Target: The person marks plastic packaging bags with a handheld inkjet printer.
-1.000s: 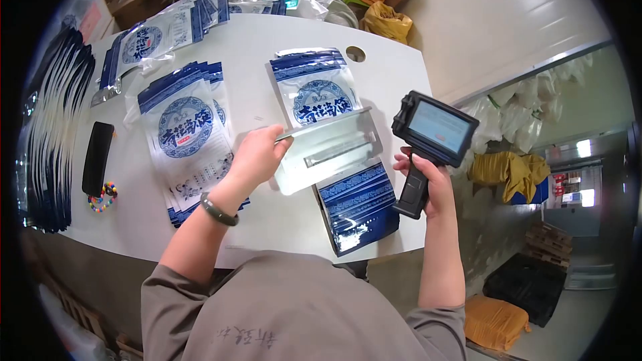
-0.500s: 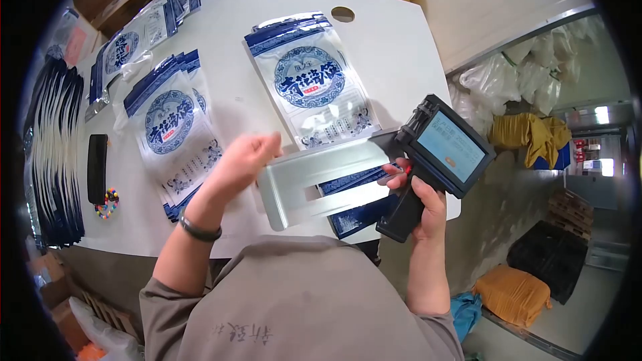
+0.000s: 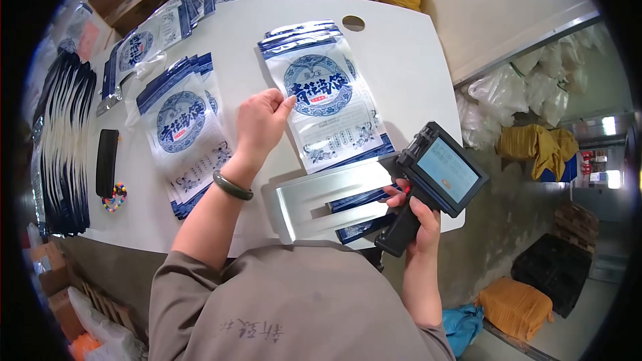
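Observation:
My right hand (image 3: 421,220) is wrapped round the pistol grip of a handheld inkjet printer (image 3: 443,172) with a lit screen, one finger near its red trigger. A flat metal guide plate (image 3: 301,208) with a slot extends left from the printer, above blue-and-white pouches partly hidden under it. My left hand (image 3: 262,122) is closed, its thumb over the left edge of the top pouch (image 3: 328,124) in the middle stack. Whether anything is pinched in its fingers is hidden. A second stack of pouches (image 3: 184,134) lies left of my left forearm.
On the white table (image 3: 247,33) are a black case (image 3: 106,160), a beaded bracelet (image 3: 115,197) and a long row of upright pouches (image 3: 65,147) at the left. More pouches (image 3: 144,47) lie at the back left. A round hole (image 3: 353,23) pierces the far side.
My left hand has moved away from the metal plate, up and forward to the middle pouch stack's left edge. The printer and plate sit slightly lower in view, still in my right hand.

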{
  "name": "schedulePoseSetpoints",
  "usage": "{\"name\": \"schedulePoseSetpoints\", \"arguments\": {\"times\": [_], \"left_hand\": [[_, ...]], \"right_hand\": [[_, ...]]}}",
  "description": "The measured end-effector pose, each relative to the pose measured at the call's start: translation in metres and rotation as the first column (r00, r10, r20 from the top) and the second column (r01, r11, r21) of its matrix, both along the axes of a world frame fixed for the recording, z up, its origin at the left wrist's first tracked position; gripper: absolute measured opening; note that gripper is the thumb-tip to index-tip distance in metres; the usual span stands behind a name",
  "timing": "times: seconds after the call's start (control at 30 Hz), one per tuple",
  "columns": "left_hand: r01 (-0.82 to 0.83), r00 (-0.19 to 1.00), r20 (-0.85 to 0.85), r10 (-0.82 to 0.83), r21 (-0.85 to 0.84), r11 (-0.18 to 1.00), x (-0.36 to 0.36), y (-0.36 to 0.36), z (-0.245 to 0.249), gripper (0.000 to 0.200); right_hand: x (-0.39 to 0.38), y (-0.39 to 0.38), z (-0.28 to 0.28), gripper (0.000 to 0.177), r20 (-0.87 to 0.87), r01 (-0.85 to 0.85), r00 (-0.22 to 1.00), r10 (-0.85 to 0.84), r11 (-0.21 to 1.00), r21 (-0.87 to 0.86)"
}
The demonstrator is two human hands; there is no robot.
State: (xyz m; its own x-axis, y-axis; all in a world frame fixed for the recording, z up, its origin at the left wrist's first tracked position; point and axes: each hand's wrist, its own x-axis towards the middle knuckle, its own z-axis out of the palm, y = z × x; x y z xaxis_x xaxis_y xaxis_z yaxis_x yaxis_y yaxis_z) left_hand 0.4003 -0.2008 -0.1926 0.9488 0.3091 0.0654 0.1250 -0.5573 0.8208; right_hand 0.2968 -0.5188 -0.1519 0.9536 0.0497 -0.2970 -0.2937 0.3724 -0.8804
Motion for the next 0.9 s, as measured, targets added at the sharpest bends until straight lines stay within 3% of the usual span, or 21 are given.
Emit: {"name": "schedulePoseSetpoints", "arguments": {"times": [0.07,0.17,0.23,0.3,0.37,0.43,0.53,0.6,0.63,0.67,0.73,0.77,0.8,0.83,0.9], "left_hand": [[-0.027,1.0,-0.017,0.027,-0.02,0.999,-0.005,0.002,0.003,0.025],[-0.052,0.977,0.197,0.077,-0.128,0.99,-0.018,0.015,0.002,0.017],[-0.082,0.957,0.241,0.164,-0.316,0.945,-0.04,0.049,0.013,0.016],[-0.161,0.953,0.202,0.226,-0.295,0.942,-0.068,0.106,0.02,0.018],[-0.348,0.923,0.041,0.384,-0.341,0.873,-0.101,0.158,0.02,0.019],[-0.388,0.922,-0.107,0.373,-0.278,0.879,-0.128,0.2,0.013,0.023],[-0.446,0.89,-0.181,0.418,-0.156,0.881,-0.143,0.226,-0.005,0.028],[-0.394,0.889,-0.093,0.448,0.345,0.852,-0.143,0.217,0.001,0.034],[-0.342,0.895,-0.044,0.443,0.569,0.748,-0.142,0.21,0.004,0.037],[-0.374,0.857,0.063,0.511,0.758,0.534,-0.136,0.185,0.019,0.045],[-0.347,0.934,0.061,0.352,0.395,0.851,-0.121,0.146,0.038,0.049],[-0.286,0.958,0.083,0.275,0.178,0.942,-0.117,0.126,0.042,0.05],[-0.038,0.998,-0.053,0.032,-0.106,0.994,-0.116,0.105,0.039,0.05],[0.18,0.965,-0.106,-0.241,-0.402,0.898,-0.115,0.082,0.037,0.049],[0.395,0.817,-0.282,-0.504,-0.363,0.844,-0.106,0.026,0.059,0.044]], "right_hand": [[0.001,0.0,-0.003,0.047,-0.004,-0.001,1.0,0.001,1.0,0.003],[0.001,-0.003,-0.011,0.053,0.023,-0.038,0.999,0.038,0.999,0.005],[0.002,-0.005,-0.014,0.054,0.03,-0.06,0.998,0.059,0.998,0.01],[0.001,-0.007,-0.015,0.054,0.033,-0.061,0.998,0.061,0.998,0.014],[0.002,-0.008,-0.015,0.054,0.034,-0.075,0.997,0.075,0.997,0.026],[0.003,-0.009,-0.016,0.054,0.037,-0.086,0.996,0.084,0.996,0.041],[0.005,-0.001,-0.012,0.053,0.006,0.009,1.0,-0.01,0.996,0.091],[0.006,-0.004,-0.015,0.052,0.021,-0.043,0.999,0.041,0.994,0.105],[0.006,-0.005,-0.016,0.052,0.032,-0.065,0.998,0.062,0.992,0.11],[0.006,-0.005,-0.015,0.052,0.044,-0.067,0.997,0.063,0.992,0.107],[0.005,-0.004,-0.013,0.051,0.068,-0.066,0.996,0.06,0.993,0.099],[0.005,-0.002,-0.011,0.051,0.07,-0.055,0.996,0.048,0.993,0.103],[0.006,0.001,-0.01,0.051,0.07,-0.048,0.997,0.04,0.993,0.107],[0.008,0.004,-0.008,0.051,0.073,-0.041,0.997,0.033,0.993,0.111],[0.012,0.007,-0.005,0.05,0.098,-0.039,0.995,0.031,0.996,0.078]]}}
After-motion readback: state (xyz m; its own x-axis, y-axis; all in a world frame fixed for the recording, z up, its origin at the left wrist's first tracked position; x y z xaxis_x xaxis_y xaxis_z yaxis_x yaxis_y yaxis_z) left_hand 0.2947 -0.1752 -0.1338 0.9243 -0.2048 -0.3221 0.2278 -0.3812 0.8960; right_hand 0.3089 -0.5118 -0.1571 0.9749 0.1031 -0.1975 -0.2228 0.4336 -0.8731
